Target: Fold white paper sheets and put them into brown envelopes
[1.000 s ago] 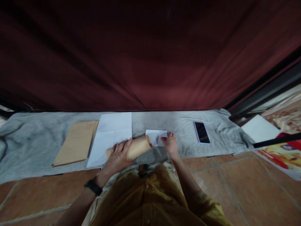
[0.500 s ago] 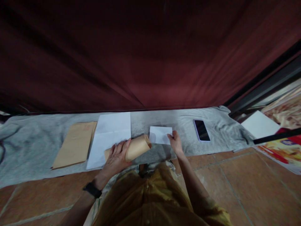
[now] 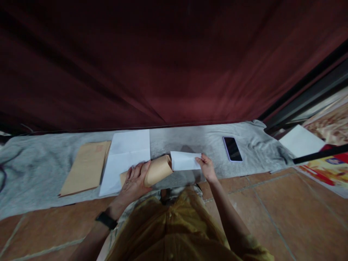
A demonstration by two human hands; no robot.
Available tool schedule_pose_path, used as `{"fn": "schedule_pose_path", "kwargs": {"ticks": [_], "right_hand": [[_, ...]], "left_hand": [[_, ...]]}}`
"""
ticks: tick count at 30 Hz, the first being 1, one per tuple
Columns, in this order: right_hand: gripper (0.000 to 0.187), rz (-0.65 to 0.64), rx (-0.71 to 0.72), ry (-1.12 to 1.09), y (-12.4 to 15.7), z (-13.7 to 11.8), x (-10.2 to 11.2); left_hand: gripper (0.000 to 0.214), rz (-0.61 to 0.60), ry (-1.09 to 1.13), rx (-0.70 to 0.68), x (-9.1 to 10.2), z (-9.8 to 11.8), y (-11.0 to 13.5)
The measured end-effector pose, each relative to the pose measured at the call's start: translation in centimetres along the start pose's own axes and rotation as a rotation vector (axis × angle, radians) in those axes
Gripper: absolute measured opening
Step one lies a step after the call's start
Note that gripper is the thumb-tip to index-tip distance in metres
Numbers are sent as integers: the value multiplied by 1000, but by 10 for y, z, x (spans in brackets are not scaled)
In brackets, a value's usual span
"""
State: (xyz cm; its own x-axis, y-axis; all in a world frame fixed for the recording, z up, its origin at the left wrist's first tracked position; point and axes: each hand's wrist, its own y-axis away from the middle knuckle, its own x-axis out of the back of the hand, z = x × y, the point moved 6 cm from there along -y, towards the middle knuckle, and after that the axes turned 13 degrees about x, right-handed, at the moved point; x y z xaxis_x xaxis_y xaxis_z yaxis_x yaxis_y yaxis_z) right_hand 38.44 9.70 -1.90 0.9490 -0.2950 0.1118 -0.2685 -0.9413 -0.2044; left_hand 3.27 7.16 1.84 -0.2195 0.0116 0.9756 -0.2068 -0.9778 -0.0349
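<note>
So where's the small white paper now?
In the head view, the small white paper is just right of centre, in the right hand, by the open end of the curled brown envelope.

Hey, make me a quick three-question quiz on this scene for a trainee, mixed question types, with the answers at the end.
1. Multiple choice: what is the right hand holding?
a) a pen
b) a small white paper
c) scissors

2. True or false: the phone lies on the grey cloth, to the right of the small white paper.

3. Fill in the blank: the left hand rests on a curled paper whose colour is ____.

Key: 1. b; 2. true; 3. brown.
</note>
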Motion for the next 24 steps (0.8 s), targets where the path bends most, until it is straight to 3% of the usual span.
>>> {"fn": "schedule_pose_path", "kwargs": {"ticks": [8,15,24], "right_hand": [[30,-177,41,110,-5,-8,-7],[29,-361,101,206,-10,-7,-17],[17,-378,84,284,-7,-5,-45]], "left_hand": [[108,15,-38,-25,-1,2,1],[108,14,-47,-43,0,5,2],[110,18,-58,-54,-1,6,2]]}}
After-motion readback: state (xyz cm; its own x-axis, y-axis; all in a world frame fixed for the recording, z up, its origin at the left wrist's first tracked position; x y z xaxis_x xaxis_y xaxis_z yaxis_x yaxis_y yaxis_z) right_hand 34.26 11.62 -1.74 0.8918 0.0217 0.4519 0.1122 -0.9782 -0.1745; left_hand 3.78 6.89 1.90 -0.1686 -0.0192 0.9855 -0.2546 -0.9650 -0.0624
